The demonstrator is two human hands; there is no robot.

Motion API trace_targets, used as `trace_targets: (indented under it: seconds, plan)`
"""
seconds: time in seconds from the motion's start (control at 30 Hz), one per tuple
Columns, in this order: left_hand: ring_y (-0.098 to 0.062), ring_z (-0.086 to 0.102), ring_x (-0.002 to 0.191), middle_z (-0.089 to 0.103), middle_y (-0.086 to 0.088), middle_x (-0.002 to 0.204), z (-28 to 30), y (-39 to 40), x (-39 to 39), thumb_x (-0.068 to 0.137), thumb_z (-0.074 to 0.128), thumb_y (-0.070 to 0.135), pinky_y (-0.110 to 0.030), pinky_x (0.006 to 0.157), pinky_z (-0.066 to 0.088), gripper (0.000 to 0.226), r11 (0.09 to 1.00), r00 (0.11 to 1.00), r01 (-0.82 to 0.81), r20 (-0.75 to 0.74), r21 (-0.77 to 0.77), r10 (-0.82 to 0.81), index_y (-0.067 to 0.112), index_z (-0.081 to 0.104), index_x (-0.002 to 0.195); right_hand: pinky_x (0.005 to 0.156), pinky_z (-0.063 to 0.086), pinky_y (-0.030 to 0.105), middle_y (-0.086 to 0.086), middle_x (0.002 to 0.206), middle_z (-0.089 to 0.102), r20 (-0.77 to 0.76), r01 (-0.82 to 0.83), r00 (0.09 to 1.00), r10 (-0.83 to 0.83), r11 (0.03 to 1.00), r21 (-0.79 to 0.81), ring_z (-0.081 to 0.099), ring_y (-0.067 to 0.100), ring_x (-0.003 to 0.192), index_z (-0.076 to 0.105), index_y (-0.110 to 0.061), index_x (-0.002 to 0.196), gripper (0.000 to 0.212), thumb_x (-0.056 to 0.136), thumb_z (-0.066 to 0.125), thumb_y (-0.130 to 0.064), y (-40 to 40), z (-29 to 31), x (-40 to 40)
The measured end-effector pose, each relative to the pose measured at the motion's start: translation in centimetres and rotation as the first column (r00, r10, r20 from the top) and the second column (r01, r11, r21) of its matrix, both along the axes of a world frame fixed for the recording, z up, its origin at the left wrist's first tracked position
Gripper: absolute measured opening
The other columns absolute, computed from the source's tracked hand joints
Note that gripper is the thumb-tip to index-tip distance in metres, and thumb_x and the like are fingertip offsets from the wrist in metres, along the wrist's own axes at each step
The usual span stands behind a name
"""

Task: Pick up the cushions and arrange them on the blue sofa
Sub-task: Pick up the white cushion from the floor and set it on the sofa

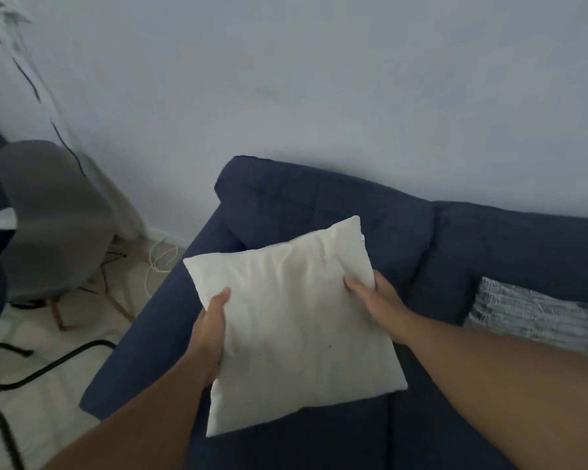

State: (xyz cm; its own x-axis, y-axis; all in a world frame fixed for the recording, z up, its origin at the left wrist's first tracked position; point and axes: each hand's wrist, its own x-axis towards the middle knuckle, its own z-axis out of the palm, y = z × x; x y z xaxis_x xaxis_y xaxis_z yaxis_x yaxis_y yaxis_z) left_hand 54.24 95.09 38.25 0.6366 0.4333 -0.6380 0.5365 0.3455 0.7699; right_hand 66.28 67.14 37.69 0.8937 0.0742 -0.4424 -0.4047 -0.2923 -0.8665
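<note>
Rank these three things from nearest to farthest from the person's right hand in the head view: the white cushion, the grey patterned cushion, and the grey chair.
1. White cushion: gripped by the right hand at its right edge, over the blue sofa.
2. Grey patterned cushion: on the sofa, off to the right.
3. Grey chair: on the floor, far left, beyond the sofa's arm.

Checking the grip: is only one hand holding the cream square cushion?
No, the left hand and right hand grip the cream square cushion.

text: none readable for you | plain cream square fabric cushion [292,320]: no label or print | dark blue fabric sofa [489,245] behind it: no brand
</note>
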Motion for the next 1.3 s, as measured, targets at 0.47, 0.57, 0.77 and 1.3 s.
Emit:
trace_targets:
  seconds: [0.47, 0.57, 0.77, 1.3]
  plan:
    - [-0.023, 0.067, 0.108, 0.073, 0.001, 0.12, -4.6, 0.8, 9.3, 0.102, 0.058, 0.048, -0.043, 0.087, 0.052, 0.041, 0.96, 0.96, 0.272, 0.053, 0.068, -0.275, 0.023, 0.066, 0.133, 0.077, 0.054, 0.033, -0.004, 0.123, 0.064, -0.065, 0.365, 0.93, -0.363, 0.931, 0.02, 0.066, 0.015, 0.107, 0.044, -0.023, 0.132, 0.072, 0.08, 0.092, -0.035, 0.6, -5.2, -1.5]
    - [-0.024, 0.068, 0.11, 0.074, 0.001, 0.121, -5.7, 2.3, 10.5, 0.1, 0.061, 0.047, -0.042, 0.089, 0.052, 0.041, 0.956, 0.956, 0.293, 0.021, 0.012, -0.293, 0.022, 0.068, 0.132, 0.071, 0.05, 0.03, -0.005, 0.12, 0.06, -0.074, 0.41, 0.91, -0.408, 0.912, 0.008, 0.062, 0.013, 0.103, 0.039, -0.023, 0.132, 0.073, 0.081, 0.091, -0.029, 2.3, -6.6, -1.6]
    - [-0.025, 0.069, 0.113, 0.075, 0.001, 0.121, -7.9, 3.2, 13.4, 0.097, 0.063, 0.046, -0.045, 0.099, 0.054, 0.04, 0.946, 0.946, 0.325, 0.005, -0.005, -0.325, 0.023, 0.07, 0.13, 0.076, 0.053, 0.033, -0.004, 0.122, 0.061, -0.033, 0.481, 0.877, -0.48, 0.877, 0.006, 0.064, 0.015, 0.106, 0.04, -0.024, 0.133, 0.075, 0.079, 0.092, -0.02, 3.0, -8.8, -0.9]
    - [-0.019, 0.066, 0.119, 0.072, 0.01, 0.124, -15.5, 0.4, 23.4, 0.096, 0.065, 0.044, -0.041, 0.108, 0.05, 0.035, 0.929, 0.93, 0.345, 0.083, 0.138, -0.358, 0.031, 0.067, 0.128, 0.098, 0.05, 0.038, -0.02, 0.124, 0.053, 0.129, 0.465, 0.879, -0.458, 0.884, -0.032, 0.056, 0.004, 0.112, 0.029, -0.033, 0.15, 0.093, 0.078, 0.088, -0.027, 0.5, -17.6, 7.5]
